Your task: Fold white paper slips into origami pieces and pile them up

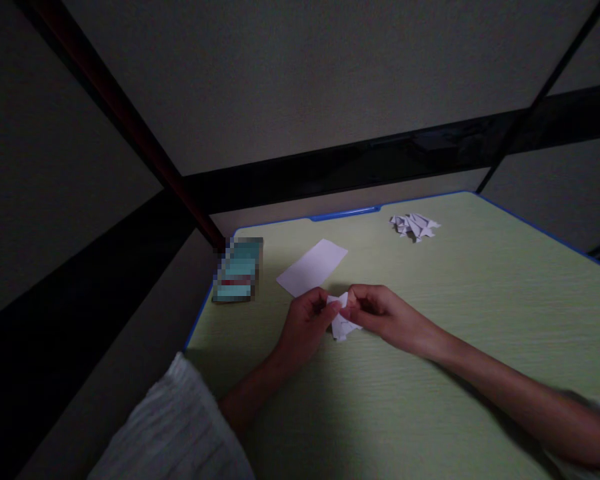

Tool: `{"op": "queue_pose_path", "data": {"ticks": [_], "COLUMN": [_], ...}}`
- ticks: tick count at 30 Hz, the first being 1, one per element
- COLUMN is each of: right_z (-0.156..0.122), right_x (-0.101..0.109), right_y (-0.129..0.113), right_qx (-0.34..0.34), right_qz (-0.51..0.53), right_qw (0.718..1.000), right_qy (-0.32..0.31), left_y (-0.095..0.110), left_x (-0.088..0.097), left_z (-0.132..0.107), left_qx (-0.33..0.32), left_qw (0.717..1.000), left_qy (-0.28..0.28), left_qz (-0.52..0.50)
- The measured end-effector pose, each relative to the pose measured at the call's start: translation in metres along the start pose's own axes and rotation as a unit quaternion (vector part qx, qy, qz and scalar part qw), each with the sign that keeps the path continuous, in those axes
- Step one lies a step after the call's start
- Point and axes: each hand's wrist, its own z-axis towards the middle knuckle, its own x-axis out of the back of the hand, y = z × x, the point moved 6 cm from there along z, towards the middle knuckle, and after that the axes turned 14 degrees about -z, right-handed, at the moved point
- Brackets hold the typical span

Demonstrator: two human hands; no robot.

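Observation:
Between my two hands is a small folded piece of white paper, held just above the table. My left hand pinches its left side, thumb on top. From the other side my right hand grips it with thumb and fingers closed, the two thumbs almost meeting. My fingers cover part of the folds. Just beyond my left hand lies a flat white sheet of paper. A small heap of folded paper pieces sits at the back right of the table.
The pale green wood-grain table has a blue edge and a blue handle-like strip at the back. A blurred-out teal rectangular item lies at the left edge. Behind stands a wall with a dark band.

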Motion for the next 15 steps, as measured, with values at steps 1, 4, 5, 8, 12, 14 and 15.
{"op": "queue_pose_path", "data": {"ticks": [1, 4, 5, 8, 12, 14, 15], "right_z": [-0.0003, -0.0014, -0.0017, -0.0022, -0.0021, -0.0025, -0.0027], "right_x": [-0.0008, -0.0025, -0.0028, -0.0013, 0.0043, 0.0064, 0.0069], "right_y": [0.0000, -0.0005, -0.0009, -0.0025, -0.0044, -0.0057, -0.0066], "right_qx": [0.000, -0.005, -0.005, 0.001, 0.008, 0.007, 0.008], "right_qz": [0.009, 0.028, 0.030, 0.022, 0.012, 0.007, 0.004], "right_qw": [1.000, 0.999, 0.999, 0.999, 0.999, 0.999, 0.999], "right_qy": [-0.005, -0.025, -0.032, -0.044, -0.037, -0.036, -0.039], "left_y": [-0.0006, -0.0034, -0.0041, -0.0054, -0.0047, -0.0032, -0.0026], "left_x": [-0.0008, -0.0016, -0.0016, -0.0010, -0.0024, -0.0039, -0.0043], "left_z": [0.0000, 0.0004, 0.0006, 0.0010, 0.0011, 0.0006, 0.0003], "left_qx": [0.006, 0.028, 0.033, 0.043, 0.050, 0.047, 0.046], "left_qw": [1.000, 0.999, 0.998, 0.998, 0.997, 0.997, 0.997], "left_qy": [-0.007, -0.030, -0.035, -0.041, -0.046, -0.056, -0.061], "left_qz": [-0.008, -0.024, -0.027, -0.035, -0.030, -0.006, 0.009]}}
